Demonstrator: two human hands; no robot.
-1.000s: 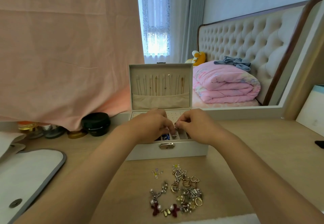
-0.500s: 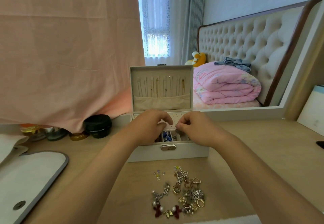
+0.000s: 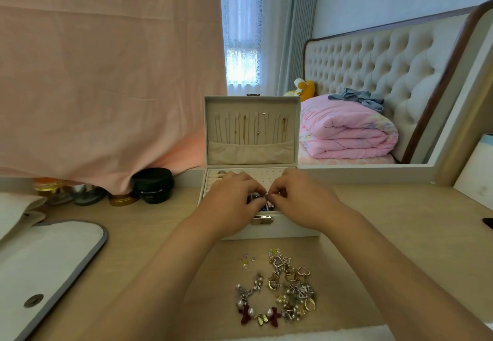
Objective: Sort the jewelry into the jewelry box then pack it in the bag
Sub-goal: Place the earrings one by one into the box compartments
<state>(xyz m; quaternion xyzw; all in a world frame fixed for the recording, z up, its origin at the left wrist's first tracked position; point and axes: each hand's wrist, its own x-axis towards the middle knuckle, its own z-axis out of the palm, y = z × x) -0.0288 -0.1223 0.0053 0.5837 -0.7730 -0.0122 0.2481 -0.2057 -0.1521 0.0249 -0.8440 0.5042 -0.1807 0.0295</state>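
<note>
White leatherette jewelry box stands mid-desk with its lid upright, exposing the compartments. Above the near compartments, the left hand and right hand curl inward and pinch one small metal piece between the fingertips, probably to seat it; its type cannot be told. The unsorted jewelry heap lies just near of the box, within reach. The white grey-trimmed bag waits left. The light wooden desk backs onto a mirror showing a bed; pink cloth hangs far left.

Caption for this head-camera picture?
Left hand and right hand pinch a small piece over the open jewelry box, loose jewelry nearby.
</note>
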